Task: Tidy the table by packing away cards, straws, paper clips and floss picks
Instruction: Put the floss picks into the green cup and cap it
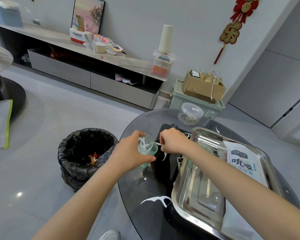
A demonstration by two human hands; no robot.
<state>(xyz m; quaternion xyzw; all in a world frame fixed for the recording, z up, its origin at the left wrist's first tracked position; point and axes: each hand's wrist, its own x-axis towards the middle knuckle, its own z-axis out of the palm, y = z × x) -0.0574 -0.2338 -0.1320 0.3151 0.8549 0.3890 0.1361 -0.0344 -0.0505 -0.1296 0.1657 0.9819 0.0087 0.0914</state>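
Note:
My left hand (130,153) grips a pale green floss pick cup (148,151), tilted over the left side of the round glass table (137,181). Several white floss picks stick out of the cup. My right hand (173,141) pinches one white floss pick (158,144) right at the cup's rim. More loose floss picks lie on the table: one (156,200) near the front, one (164,156) just below my right hand, and one (218,130) behind the tray. A clear jar of paper clips (190,115) stands at the far edge.
A steel tray (189,191) fills the table's right side, holding a white straw packet (242,161). A black-lined bin (88,155) stands on the floor left of the table. A green storage box with a cardboard box (203,87) sits behind the table.

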